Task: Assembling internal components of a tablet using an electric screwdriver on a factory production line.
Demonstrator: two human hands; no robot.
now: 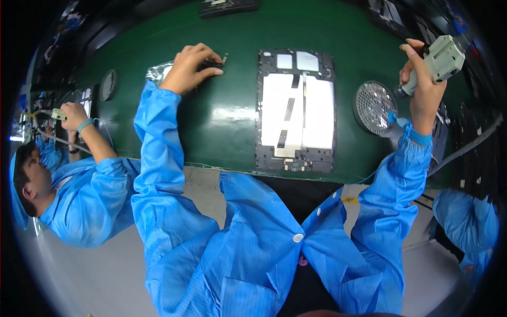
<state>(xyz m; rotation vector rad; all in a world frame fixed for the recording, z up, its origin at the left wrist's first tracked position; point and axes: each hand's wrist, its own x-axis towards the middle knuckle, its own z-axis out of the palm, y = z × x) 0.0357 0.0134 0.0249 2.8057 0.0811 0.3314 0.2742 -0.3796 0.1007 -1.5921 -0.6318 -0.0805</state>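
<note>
On the green bench, an opened tablet (269, 116) lies flat in front of me, its black frame around large white battery panels. To its left, my left hand (186, 70) is closed on a small dark part (225, 59) with a shiny tip, pinched between thumb and fingers; its exact kind is unclear. Clear plastic wrapping (157, 73) lies beside that wrist. At the right, raised above the bench, my right hand (424, 95) grips a pale power screwdriver (443, 59) by its body. A blue band circles the right wrist.
A round dimpled metal dish (374, 108) sits between the tablet and my right hand. Dark device parts (228, 6) lie at the far edge, more at the right. On the left, a co-worker (79, 195) in blue works by another round dish (108, 85). A grey hose (467, 143) runs at the right.
</note>
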